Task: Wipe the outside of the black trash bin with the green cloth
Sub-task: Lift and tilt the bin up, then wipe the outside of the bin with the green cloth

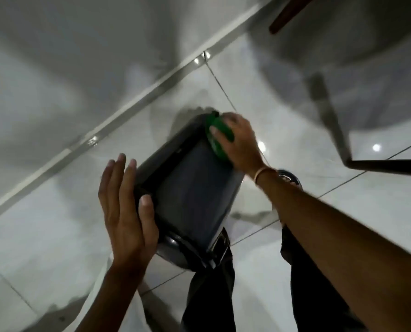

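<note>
Nearest the camera, my two bare forearms reach forward and down over my dark trousers [209,298]. My left hand [125,207] lies flat against the left side of the black bin [190,195]: the palm presses the wall, the fingers [119,173] are stretched out straight and together, and the thumb [147,207] hooks over the rim at the near left corner. This hand is spread rather than curled; it steadies the bin by pressure and by the thumb alone.

The bin is tilted, its rectangular mouth turned up toward me, so that the dark inside shows. Its rounded base [175,250] points down toward my legs, close to the trousers. Whether the base touches the floor cannot be told.

My right arm crosses from the lower right. A pale band [263,173] circles the wrist. My right hand [238,142] is closed over the bunched green cloth [217,137] and presses it against the far right corner of the rim; the cloth shows between the fingers and the bin's edge. The hand is blurred.

Beyond lies a glossy pale tiled floor [283,121] with thin dark joints and bright light spots. A grey skirting strip [118,123] runs diagonally where floor meets wall. At far right stands a dark metal furniture leg [329,116].
</note>
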The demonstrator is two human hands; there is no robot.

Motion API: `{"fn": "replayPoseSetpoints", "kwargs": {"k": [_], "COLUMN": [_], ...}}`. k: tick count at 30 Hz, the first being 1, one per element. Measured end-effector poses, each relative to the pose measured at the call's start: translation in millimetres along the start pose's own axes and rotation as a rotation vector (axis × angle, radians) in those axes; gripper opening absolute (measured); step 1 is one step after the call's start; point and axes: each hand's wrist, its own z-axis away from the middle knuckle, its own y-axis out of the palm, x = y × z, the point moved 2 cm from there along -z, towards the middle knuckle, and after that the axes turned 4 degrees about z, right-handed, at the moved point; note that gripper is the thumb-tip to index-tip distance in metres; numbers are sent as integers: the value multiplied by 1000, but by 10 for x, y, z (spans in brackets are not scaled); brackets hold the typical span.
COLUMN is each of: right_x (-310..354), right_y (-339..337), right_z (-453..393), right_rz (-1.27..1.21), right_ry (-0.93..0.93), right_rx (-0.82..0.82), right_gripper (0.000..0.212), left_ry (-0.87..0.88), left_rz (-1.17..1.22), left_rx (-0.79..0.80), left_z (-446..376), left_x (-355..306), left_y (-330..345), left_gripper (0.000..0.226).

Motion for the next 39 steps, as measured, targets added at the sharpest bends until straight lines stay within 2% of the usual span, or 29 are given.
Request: {"fn": "replayPoseSetpoints", "kwargs": {"k": [2, 4, 6, 8, 10, 11, 12, 15, 16, 17, 18, 21, 23, 24, 27, 28, 29, 34, 39], "right_x": [-106, 83, 429, 728, 722, 601, 428, 23, -13, 32, 160, 661, 649, 521, 137, 74, 82, 643, 596], "right_y": [-41, -73, -66, -58, -36, -47, -49, -140, -163, -152, -126, 12, 37, 30, -108, -176, -200, -126, -198], "right_z": [-296, -250, 89, 525, 726, 649, 497, -109, -224, -249, -177, 558, 841, 765, 234, 100, 51, 707, 979], "right_rz": [-80, -97, -119, -203, -176, -152, -139, -131, -135, -149, -158, -171, -118, -110, -73, -48, -33, -219, -335], "right_ry": [201, 209, 20, -248, -395, -377, -277, 203, 273, 262, 191, -315, -464, -419, 84, 196, 218, -188, -174], "right_rx": [-17, -15, 9, 121, 203, 208, 184, 82, 73, 80, 98, 218, 256, 221, 76, 78, 100, 258, 240], "right_gripper": [39, 34, 33, 34, 36, 37, 38, 38, 39, 40, 43, 44, 39, 38, 34, 35, 35, 40, 44], "left_ry": [57, 69, 93, 121, 154, 172, 188, 216, 223, 214, 200, 181, 217, 238, 242, 232, 213, 135, 149], "left_rz": [-18, -34, -47, -52, -49, -44, -38, -39, -33, -24, -15, 13, 35, 40, 46, 58, 70, 78, 71], "left_rx": [6, -10, -14, -8, 10, 26, 41, 50, 38, 29, 14, -16, 1, 7, 26, 21, 14, -13, -7], "left_z": [-105, -229, -283, -301, -262, -232, -199, -164, -184, -211, -238, -204, -98, -64, -100, -142, -186, -323, -329], "left_x": [-25, -140, -258, -315, -318, -315, -302, -263, -265, -253, -233, -156, -116, -89, -18, -31, -45, -143, -264], "left_y": [37, 94, 149, 178, 203, 209, 222, 231, 242, 243, 246, 217, 178, 160, 140, 158, 167, 229, 290], "left_gripper": [52, 52, 54, 58, 61, 62, 62, 61, 61, 61, 61, 64, 64, 64, 65, 65, 66, 62, 63]}}
